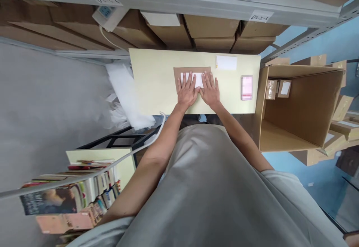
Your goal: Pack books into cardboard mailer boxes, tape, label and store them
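Observation:
Both my hands lie flat, side by side, on a white label (pixel 198 79) that sits on a brown cardboard piece or packet (pixel 177 73). My left hand (pixel 187 90) covers the label's left part, its fingers stretched out and slightly apart. On the label's right part rests my right hand (pixel 209 89), fingers spread, its thumb close to the left thumb. The hands hide much of the brown piece. It lies on a pale yellow table (pixel 154 86). Right of it on the table are a white paper slip (pixel 226 62) and a small pink-and-white pack (pixel 247 88).
A large open carton (pixel 294 120) stands right of the table with small boxes inside. Behind the table, a metal shelf (pixel 174 9) holds brown boxes. White wrapping (pixel 123 93) hangs at the left end. Stacked books (pixel 84 187) and a grey cable (pixel 123 159) are lower left.

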Action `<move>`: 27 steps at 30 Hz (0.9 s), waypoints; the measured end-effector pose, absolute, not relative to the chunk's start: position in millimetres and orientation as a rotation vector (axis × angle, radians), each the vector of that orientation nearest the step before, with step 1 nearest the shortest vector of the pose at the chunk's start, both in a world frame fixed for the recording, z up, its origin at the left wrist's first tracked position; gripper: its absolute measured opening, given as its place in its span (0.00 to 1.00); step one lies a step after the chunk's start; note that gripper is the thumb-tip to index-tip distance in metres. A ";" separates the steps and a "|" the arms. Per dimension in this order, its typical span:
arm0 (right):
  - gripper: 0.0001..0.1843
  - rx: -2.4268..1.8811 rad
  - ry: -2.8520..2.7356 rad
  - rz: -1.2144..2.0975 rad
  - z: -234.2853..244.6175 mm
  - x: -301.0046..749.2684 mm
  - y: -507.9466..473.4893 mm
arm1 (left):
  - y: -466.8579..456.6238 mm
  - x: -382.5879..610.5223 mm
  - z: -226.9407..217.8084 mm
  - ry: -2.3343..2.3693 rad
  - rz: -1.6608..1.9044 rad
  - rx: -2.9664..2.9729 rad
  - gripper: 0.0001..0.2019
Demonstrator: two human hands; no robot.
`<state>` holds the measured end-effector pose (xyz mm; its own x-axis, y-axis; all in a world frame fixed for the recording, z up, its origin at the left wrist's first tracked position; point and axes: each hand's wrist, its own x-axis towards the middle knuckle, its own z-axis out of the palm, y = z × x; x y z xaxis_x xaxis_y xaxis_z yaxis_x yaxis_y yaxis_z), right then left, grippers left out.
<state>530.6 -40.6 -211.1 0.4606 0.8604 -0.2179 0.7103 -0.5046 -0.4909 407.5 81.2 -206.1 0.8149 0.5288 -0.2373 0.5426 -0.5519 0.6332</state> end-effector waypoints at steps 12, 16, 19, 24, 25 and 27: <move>0.45 -2.491 -1.503 0.708 -189.8 524.6 -53.9 | 70.6 400.9 -202.4 0.720 -0.139 2.377 0.46; 0.48 -2.458 -1.406 0.743 -187.0 523.5 -53.7 | 66.0 377.5 -193.4 0.791 -0.074 2.335 0.44; 0.52 -2.407 -1.176 0.729 -191.7 524.8 -63.3 | 72.2 359.8 -192.1 0.903 0.021 2.254 0.42; 0.62 -2.405 -0.653 0.800 -199.8 523.5 -90.1 | 89.1 338.2 -210.5 1.159 0.015 1.978 0.54; 0.62 -2.371 -0.577 0.839 -200.6 521.1 -93.1 | 90.6 335.5 -216.4 1.178 -0.004 1.917 0.56; 0.59 -2.270 -0.473 0.899 -201.1 514.2 -94.7 | 91.6 331.4 -227.2 1.121 0.013 1.886 0.54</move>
<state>514.2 -94.7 -201.1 0.7005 0.5316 -0.4761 0.0916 -0.7286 -0.6788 331.4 91.6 -227.2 0.5868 0.7002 -0.4067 0.6904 -0.1702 0.7032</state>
